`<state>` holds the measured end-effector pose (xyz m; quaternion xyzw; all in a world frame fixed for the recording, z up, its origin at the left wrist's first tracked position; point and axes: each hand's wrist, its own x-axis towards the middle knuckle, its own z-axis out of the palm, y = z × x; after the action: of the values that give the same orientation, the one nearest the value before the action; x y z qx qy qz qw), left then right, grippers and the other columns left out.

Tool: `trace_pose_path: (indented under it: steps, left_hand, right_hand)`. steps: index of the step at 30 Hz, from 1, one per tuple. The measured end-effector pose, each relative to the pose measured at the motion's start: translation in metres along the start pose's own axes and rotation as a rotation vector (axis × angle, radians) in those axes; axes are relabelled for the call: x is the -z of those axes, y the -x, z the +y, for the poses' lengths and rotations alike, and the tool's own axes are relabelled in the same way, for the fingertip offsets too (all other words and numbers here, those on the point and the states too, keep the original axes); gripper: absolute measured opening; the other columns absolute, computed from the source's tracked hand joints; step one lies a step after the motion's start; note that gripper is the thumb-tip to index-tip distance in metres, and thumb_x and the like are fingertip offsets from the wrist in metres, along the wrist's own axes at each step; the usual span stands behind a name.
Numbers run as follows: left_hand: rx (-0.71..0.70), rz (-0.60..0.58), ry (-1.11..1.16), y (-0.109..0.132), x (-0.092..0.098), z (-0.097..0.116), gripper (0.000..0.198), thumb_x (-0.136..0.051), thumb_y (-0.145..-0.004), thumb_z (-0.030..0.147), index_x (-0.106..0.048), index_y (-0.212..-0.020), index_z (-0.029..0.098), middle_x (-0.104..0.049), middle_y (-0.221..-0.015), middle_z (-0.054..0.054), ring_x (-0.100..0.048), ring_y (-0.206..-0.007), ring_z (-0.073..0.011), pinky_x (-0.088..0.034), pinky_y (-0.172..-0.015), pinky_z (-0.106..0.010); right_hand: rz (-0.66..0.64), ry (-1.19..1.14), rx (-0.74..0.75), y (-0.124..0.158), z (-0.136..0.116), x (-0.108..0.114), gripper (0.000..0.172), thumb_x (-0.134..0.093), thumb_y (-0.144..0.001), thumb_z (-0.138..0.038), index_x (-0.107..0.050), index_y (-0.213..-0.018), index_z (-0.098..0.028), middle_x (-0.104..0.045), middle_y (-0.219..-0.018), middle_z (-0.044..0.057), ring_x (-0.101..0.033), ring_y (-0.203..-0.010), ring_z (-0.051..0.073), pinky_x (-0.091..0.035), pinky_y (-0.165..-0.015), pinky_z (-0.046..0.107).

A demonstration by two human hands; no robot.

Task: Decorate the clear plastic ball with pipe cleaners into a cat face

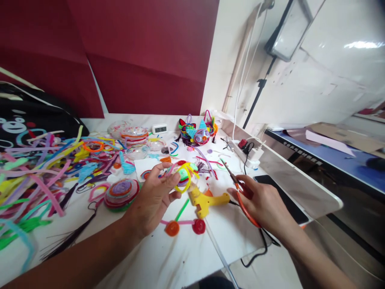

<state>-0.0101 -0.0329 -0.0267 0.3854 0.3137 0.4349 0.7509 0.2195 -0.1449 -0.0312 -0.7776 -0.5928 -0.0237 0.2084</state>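
Observation:
My left hand point(155, 196) is closed on a small pipe-cleaner figure point(185, 173) of green, yellow and pink loops, held just above the white table point(168, 261). My right hand point(261, 204) grips a pair of orange-handled scissors point(239, 192), blades pointing up and left, apart from the figure. Between both hands lies a yellow glue gun point(207, 202) on the table. Two small orange and red coiled discs on a pink stem point(183, 226) lie below my left hand.
A big heap of coloured pipe cleaners point(39, 168) covers the table's left. A coiled multicolour disc point(122, 193), clear bowls point(136, 151), a small digital clock point(159, 129), a finished pipe-cleaner ornament point(195, 132), a power strip point(248, 154) and a black tablet point(284, 200) lie around.

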Motion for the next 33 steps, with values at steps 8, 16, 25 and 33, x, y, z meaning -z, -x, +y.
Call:
trace_pose_path:
  steps: [8, 16, 25, 33]
  left_hand:
    - [-0.046, -0.015, -0.105, -0.003, 0.001, -0.004, 0.065, -0.085, -0.059, 0.013, -0.046, -0.11, 0.026, -0.058, -0.076, 0.006, -0.048, -0.057, -0.0053, -0.039, -0.045, -0.015]
    - [-0.077, 0.011, -0.17, -0.005, 0.0, -0.004, 0.063, -0.083, -0.057, 0.014, -0.046, -0.108, 0.025, -0.057, -0.076, 0.008, -0.041, -0.051, -0.0026, -0.029, -0.04, -0.014]
    - [-0.037, -0.007, -0.243, -0.002, 0.001, -0.002, 0.066, -0.082, -0.06, 0.018, -0.045, -0.114, 0.026, -0.056, -0.073, 0.009, -0.035, -0.045, -0.0013, -0.025, -0.04, -0.016]
    - [0.078, -0.202, -0.274, 0.003, 0.003, 0.0, 0.073, -0.086, -0.06, 0.025, -0.045, -0.121, 0.025, -0.062, -0.083, 0.003, -0.047, -0.054, -0.0055, -0.033, -0.044, -0.019]
  right_hand:
    - [-0.23, 0.397, -0.213, 0.001, 0.044, -0.015, 0.034, -0.048, -0.089, -0.04, -0.062, -0.115, -0.023, -0.075, -0.081, 0.01, -0.071, -0.075, 0.032, -0.033, -0.056, 0.032]
    - [-0.312, 0.393, -0.175, 0.002, 0.045, -0.021, 0.033, -0.043, -0.093, -0.037, -0.063, -0.117, -0.024, -0.074, -0.104, 0.009, -0.071, -0.091, 0.031, -0.043, -0.065, 0.035]
    - [-0.076, 0.111, 0.056, 0.004, 0.032, -0.006, 0.031, -0.05, -0.093, -0.038, -0.066, -0.113, -0.02, -0.067, -0.097, 0.01, -0.066, -0.088, 0.026, -0.049, -0.074, 0.036]
    - [-0.269, -0.769, 0.33, -0.029, -0.039, 0.001, 0.043, -0.064, -0.087, -0.04, -0.059, -0.126, -0.023, -0.059, -0.13, 0.008, -0.055, -0.119, 0.022, -0.046, -0.097, 0.036]
